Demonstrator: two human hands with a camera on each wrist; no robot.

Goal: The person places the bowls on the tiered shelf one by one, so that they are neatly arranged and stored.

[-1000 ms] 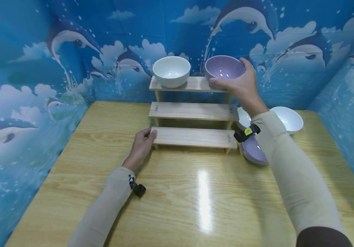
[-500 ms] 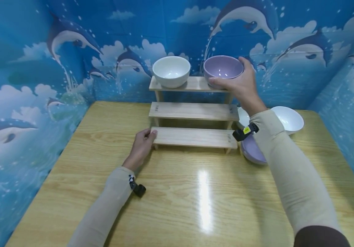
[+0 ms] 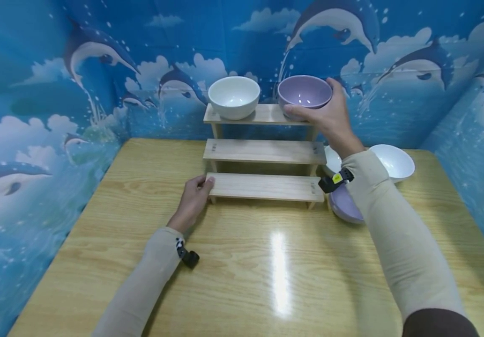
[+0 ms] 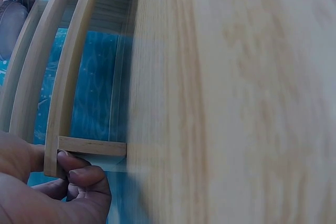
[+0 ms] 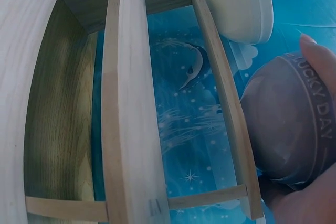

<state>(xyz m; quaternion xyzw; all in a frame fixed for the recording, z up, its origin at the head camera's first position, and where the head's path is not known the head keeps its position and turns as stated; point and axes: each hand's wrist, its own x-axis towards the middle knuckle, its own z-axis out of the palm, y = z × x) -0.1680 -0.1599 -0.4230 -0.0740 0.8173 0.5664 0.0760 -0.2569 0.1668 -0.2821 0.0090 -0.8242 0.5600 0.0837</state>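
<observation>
A three-step wooden rack (image 3: 264,151) stands on the table. My right hand (image 3: 330,114) grips a purple bowl (image 3: 304,91) at the right end of the top step, thumb on its near side and fingers round its right rim. In the right wrist view raised lettering shows on this purple bowl (image 5: 286,124). A white bowl (image 3: 234,98) sits upright at the left end of the same step. My left hand (image 3: 193,199) pinches the left end of the lowest step; in the left wrist view its curled fingers (image 4: 89,179) lie under the board and the thumb over it.
Right of the rack, partly behind my right forearm, stand a white bowl (image 3: 393,161), another white bowl (image 3: 332,160) and a purple bowl (image 3: 345,205). A blue dolphin-print backdrop (image 3: 174,42) surrounds the wooden table (image 3: 233,271) at the back and sides.
My right hand has shifted slightly left along the top step with the purple bowl. My left hand has stayed on the lowest step.
</observation>
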